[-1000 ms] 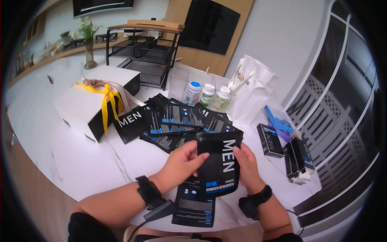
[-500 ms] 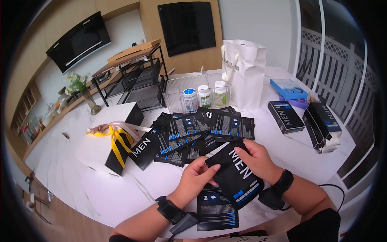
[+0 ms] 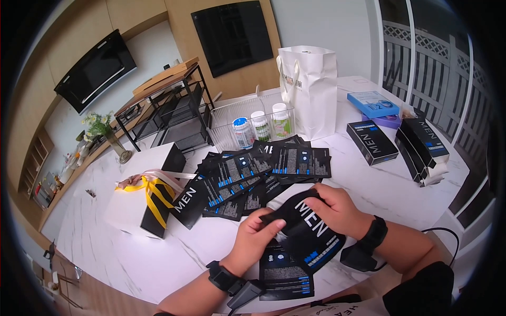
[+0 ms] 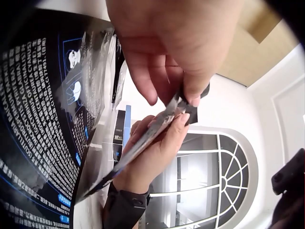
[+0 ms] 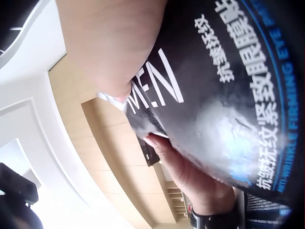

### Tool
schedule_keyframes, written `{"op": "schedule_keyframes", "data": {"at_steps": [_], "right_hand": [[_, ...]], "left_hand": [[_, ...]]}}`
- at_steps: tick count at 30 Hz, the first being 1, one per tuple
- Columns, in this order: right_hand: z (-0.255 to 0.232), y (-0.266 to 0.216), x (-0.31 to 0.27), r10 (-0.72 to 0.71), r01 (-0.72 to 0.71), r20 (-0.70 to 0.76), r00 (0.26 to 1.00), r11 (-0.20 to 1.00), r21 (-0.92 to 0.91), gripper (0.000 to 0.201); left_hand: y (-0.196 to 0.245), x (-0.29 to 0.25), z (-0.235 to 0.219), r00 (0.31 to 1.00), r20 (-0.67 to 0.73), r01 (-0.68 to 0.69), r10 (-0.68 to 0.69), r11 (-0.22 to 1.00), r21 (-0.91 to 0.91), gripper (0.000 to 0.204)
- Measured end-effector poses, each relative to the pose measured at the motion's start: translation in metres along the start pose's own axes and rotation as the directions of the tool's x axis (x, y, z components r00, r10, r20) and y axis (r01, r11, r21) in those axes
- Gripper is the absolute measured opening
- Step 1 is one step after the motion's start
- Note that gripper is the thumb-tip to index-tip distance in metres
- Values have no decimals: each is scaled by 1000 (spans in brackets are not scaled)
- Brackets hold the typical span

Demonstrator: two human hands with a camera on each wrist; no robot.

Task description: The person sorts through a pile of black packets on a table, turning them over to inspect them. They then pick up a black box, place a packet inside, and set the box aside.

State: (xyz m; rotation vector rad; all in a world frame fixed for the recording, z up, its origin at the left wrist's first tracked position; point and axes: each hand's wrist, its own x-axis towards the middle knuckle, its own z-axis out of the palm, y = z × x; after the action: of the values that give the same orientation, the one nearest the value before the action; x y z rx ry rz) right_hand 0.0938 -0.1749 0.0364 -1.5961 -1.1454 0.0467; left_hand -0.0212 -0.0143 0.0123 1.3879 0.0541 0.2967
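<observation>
Through the head view, I see a white marbled table [image 3: 95, 258] spreading across the middle and lower left. A white paper bag [image 3: 316, 100] stands upper centre, with a pile of black pouches [image 3: 232, 181] below it. At lower centre, my right hand [image 3: 342, 213] and left hand [image 3: 250, 239] pinch one MEN pouch [image 3: 305, 245]. Its top edge has just buckled between them; I judge the seal is under strain.
</observation>
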Motion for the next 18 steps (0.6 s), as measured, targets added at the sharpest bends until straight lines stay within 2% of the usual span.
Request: {"op": "schedule_keyframes", "data": {"at_steps": [1,2,4,5,6,7,8,9,10,11,12,13,14,16,17,18], "right_hand": [[1,-2,-1,-30,32,-22,999,996,79,19],[-4,0,-2,-46,49,83,995,998,-30,18],[-3,0,-5,-13,14,73,997,1000,-13,18],[-1,2,-5,8,-8,1,1000,1000,9,18],[2,6,-4,31,-29,-71,997,999,32,18],[3,14,-2,33,-27,-129,991,998,49,16],[2,9,2,59,-32,-161,985,986,165,15],[-1,9,2,108,-74,-142,984,972,223,14],[-3,9,2,155,-116,-120,981,953,280,14],[-1,8,2,154,-116,-120,981,953,279,14],[2,7,2,122,-80,-90,988,925,372,13],[4,7,1,87,-48,-65,994,886,462,13],[6,8,-2,109,-96,-1,994,877,470,17],[8,5,-3,127,-131,33,991,937,325,19],[6,4,-4,127,-130,32,991,936,326,19],[3,4,-4,81,-92,57,995,969,231,19]], "left_hand": [[2,1,-3,999,-7,34,-35,998,-56,13],[0,3,-5,999,-8,34,-34,998,-56,13],[-6,6,-9,994,-19,104,-106,991,-79,16],[-3,6,-3,990,5,141,-142,974,-178,20],[0,4,1,990,7,141,-142,974,-177,20],[2,2,4,989,85,133,-123,983,-129,22],[2,1,6,981,162,120,-106,989,-83,24],[-4,2,2,973,167,163,-163,987,12,22],[-6,4,-1,973,167,162,-161,987,11,22],[-7,6,-3,980,129,149,-155,987,53,19],[-8,7,-5,985,91,138,-147,986,95,17],[-8,8,-4,993,39,111,-113,993,45,13],[-7,8,-4,993,39,112,-113,993,45,13],[-3,7,-3,999,-37,29,-27,998,49,13],[-3,7,-2,999,-39,7,-4,998,55,14],[-4,7,-3,999,-39,7,-5,998,57,14]]}}
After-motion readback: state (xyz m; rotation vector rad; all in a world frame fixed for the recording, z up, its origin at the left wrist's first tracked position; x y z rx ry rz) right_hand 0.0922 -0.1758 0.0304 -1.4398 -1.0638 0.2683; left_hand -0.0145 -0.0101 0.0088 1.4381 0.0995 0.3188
